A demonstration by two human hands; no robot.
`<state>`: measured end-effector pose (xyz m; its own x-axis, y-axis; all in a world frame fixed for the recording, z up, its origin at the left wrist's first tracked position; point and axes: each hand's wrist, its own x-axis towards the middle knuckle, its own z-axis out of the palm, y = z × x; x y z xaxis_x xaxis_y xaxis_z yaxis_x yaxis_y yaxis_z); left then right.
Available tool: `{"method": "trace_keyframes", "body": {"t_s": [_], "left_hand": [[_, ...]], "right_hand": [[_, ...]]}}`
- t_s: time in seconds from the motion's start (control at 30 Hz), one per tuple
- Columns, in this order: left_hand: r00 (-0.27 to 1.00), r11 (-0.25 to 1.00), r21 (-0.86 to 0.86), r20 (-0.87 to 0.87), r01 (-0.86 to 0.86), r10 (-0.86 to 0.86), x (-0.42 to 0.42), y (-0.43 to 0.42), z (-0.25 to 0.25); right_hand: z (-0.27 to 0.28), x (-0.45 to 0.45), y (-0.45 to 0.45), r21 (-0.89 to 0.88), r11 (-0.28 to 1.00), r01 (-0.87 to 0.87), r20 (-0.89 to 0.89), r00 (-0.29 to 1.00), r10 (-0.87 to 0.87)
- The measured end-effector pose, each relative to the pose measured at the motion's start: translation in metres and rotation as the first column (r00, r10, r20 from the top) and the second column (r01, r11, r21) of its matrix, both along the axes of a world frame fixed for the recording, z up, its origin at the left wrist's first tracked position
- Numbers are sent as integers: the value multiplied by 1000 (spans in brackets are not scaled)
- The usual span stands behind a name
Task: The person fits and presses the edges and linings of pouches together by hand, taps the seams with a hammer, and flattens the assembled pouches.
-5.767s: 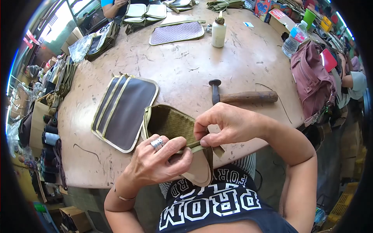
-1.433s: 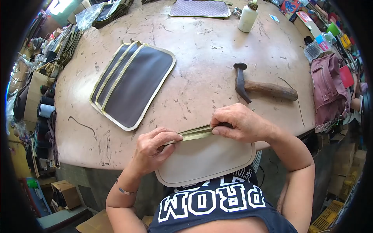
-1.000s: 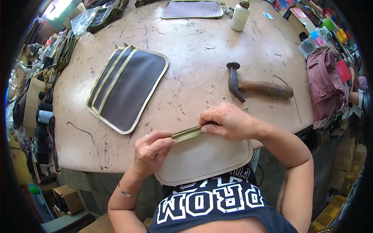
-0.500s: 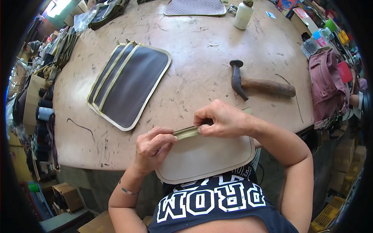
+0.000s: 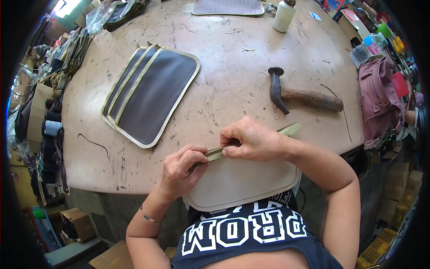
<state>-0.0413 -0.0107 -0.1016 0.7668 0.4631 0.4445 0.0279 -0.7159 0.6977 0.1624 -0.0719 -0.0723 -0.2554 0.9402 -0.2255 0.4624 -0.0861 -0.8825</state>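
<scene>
A pale beige panel with rounded corners (image 5: 244, 181) lies over my lap at the table's front edge. Along its top runs an olive fabric strip (image 5: 215, 154), whose far end sticks out past my right wrist. My left hand (image 5: 184, 169) pinches the strip near the panel's upper left corner. Close beside it, my right hand (image 5: 251, 141) pinches the same strip between thumb and fingers. Only a short stretch of strip shows between the hands. Dark panels with yellowish edging (image 5: 156, 94) lie fanned on the table at the left.
A wooden-handled hammer (image 5: 309, 97) lies right of centre on the table (image 5: 219, 94). Farther back are a white bottle (image 5: 284, 17) and a quilted panel (image 5: 228, 6). A pink backpack (image 5: 378, 96) and water bottle (image 5: 369, 47) are at the right. Thread spools (image 5: 52, 128) stand at the left.
The dark pouch interior seen earliest is out of view; the beige panel now faces up. My right hand has slid left along the strip, closer to my left hand, exposing the strip's right end.
</scene>
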Motion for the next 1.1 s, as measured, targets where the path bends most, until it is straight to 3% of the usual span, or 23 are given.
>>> {"method": "trace_keyframes", "body": {"t_s": [0.3, 0.4, 0.53, 0.63, 0.83, 1.03, 1.1], "left_hand": [[996, 997, 79, -83, -21, 28, 1, -3, 5], [968, 1000, -2, -252, -8, 7, -5, 2, 16], [960, 955, -296, -269, -6, -77, -12, 14, 29], [933, 964, -265, -343, 17, -110, -14, 19, 36], [912, 932, -363, -373, 23, -168, -15, 17, 40], [875, 943, -295, -401, 156, -270, -18, 23, 42], [862, 916, -380, -412, 132, -295, -17, 23, 44]], "right_hand": [[-2, -8, 0, 19, 1000, 21, 14, 1000, -21], [-5, -9, -2, 62, 998, 14, 23, 1000, -16], [-8, -9, -5, 104, 994, 30, -5, 1000, -29], [-7, -9, -5, 88, 996, 26, -17, 1000, -24], [-7, -9, -8, 101, 995, -5, -63, 998, 12], [-3, -12, -8, 98, 995, -33, -68, 997, 39], [-1, -12, -7, 99, 994, -37, -78, 996, 45]]}}
